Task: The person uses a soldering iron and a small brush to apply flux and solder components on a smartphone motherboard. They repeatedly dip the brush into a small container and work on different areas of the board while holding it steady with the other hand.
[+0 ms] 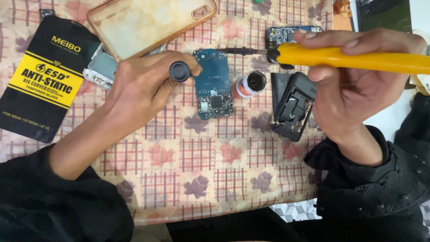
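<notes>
Soldering step: right hand (354, 85) gripping yellow iron (354, 59), tip over blue board (213, 83) mid-tabletop (197, 161), left hand (143, 83) clasping black-capped tool (180, 71) beside it; next, likely a steady tip touch.

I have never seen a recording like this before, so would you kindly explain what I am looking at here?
There is one picture, taken by a camera worn on a person's head and looking down at their two bare hands over a table with a checked, flowered cloth. The right hand holds a yellow soldering iron, its dark tip reaching left over a blue circuit board. The left hand grips a tool with a round black end next to that board. Between the hands lie a small open round tin and a black plastic phone frame. Further back are a clear phone case, a second circuit board, and at left a black and yellow flat packet.
</notes>
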